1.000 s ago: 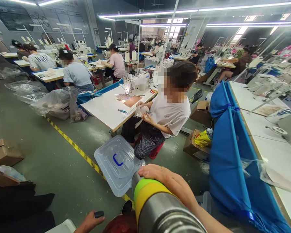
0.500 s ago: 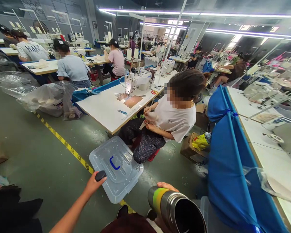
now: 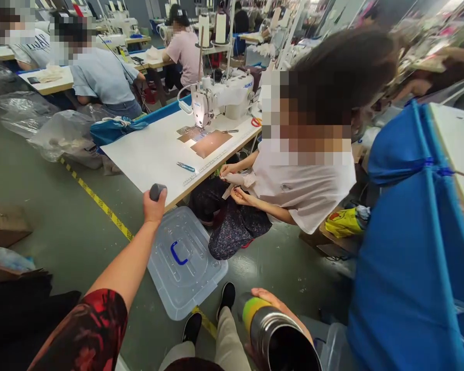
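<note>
Cardboard boxes [image 3: 3, 224] sit far left on the floor. The left hand [image 3: 152, 208] is raised, fingers closed around a small dark cap [image 3: 157, 191]. Below lies a clear bin lid [image 3: 185, 263]. The right hand [image 3: 278, 309] wraps the open steel flask [image 3: 278, 337], which tilts forward; any liquid inside could spill toward the seated co-worker [image 3: 301, 180], or the cap could slip.

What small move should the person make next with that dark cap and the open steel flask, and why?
Probably bring the left hand back toward the flask: it holds the dark cap out at arm's length, while the right hand grips the flask, whose mouth is open.
</note>
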`<state>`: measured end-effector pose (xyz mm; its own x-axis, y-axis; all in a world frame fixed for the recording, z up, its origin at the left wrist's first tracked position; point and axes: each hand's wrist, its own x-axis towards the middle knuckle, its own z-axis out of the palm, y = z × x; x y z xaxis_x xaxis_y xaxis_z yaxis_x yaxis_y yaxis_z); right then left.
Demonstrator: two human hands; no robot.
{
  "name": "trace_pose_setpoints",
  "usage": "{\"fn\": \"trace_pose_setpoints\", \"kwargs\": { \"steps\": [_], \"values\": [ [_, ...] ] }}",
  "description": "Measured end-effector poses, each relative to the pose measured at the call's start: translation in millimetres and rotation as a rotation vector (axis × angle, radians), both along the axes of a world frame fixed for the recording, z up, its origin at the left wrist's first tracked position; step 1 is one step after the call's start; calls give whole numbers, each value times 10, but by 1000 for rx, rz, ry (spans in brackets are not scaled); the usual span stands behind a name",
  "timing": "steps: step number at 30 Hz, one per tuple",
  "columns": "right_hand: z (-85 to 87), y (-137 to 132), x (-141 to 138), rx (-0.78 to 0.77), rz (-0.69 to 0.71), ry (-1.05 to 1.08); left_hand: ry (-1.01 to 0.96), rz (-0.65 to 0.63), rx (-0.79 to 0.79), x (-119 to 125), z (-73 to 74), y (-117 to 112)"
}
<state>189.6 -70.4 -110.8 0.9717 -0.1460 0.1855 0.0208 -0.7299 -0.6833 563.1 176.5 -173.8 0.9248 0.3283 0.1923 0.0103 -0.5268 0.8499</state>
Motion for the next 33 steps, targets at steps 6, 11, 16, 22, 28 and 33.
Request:
{"fn": "trace_pose_setpoints", "kwargs": {
  "steps": [6,11,16,22,28,33],
  "values": [
    [-170,-474,620,-46,205,-141,27,131,221,410,-153,-110],
    [-214,-508,1127,109,104,-239,131,241,347,520,-164,-180],
    [-181,-537,1522,143,135,-158,202,312,444,555,-159,-317],
    [-131,-561,1846,215,229,-73,197,275,471,573,-175,-306],
    [-116,-528,2045,255,340,-62,162,277,461,579,-222,-288],
    [-122,-502,2122,263,363,-88,160,278,469,585,-224,-290]
  ]
}}
